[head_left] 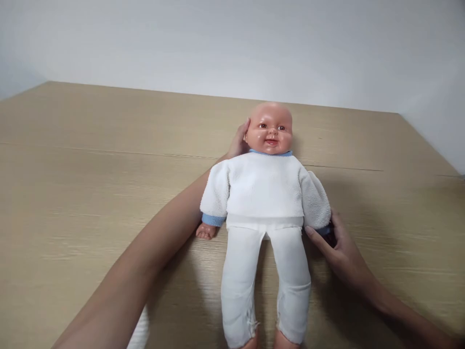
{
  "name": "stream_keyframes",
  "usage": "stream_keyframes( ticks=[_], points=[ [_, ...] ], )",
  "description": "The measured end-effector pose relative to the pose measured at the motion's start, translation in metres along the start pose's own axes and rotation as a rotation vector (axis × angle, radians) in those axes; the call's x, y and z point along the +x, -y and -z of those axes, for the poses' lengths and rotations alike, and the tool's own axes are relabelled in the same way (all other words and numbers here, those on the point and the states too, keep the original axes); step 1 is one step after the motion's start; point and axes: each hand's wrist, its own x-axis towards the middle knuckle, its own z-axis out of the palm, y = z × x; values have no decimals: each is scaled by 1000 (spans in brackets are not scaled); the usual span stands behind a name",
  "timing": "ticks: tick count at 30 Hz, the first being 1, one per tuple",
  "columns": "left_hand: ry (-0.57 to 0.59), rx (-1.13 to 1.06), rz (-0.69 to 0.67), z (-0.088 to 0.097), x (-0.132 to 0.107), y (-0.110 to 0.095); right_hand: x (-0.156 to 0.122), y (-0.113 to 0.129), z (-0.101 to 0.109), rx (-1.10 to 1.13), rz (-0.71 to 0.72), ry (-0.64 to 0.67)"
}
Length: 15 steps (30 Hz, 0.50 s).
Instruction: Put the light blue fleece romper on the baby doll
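A baby doll (265, 189) lies on its back on the wooden table (90, 184). It wears a white fleece top with blue cuffs and white trousers. My left hand (239, 141) reaches behind the doll's head, fingers curled against its side; most of that hand is hidden by the head and shoulder. My right hand (339, 247) rests at the doll's sleeve cuff on the right, with thumb and fingers closed around the doll's small hand there. The doll's other bare hand (205, 231) lies free beside my left forearm.
The light wood table runs to a plain white wall (232, 43) at the back. A seam crosses the tabletop behind the doll. A bit of white cloth (140, 334) shows under my left forearm at the bottom edge.
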Motion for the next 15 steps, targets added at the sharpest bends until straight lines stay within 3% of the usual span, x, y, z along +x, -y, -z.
stream_keyframes(
  ticks=[6, 11, 15],
  points=[
    [34, -15, 156, 13, 2, -5, 1, -12, 1, 19, 1, 4],
    [69, 43, 168, 29, 14, -5, -3, -18, 2, -36, 35, -1],
    [102, 52, 201, 31, 20, -12, -4, -20, 3, -58, 63, 13]
  ],
)
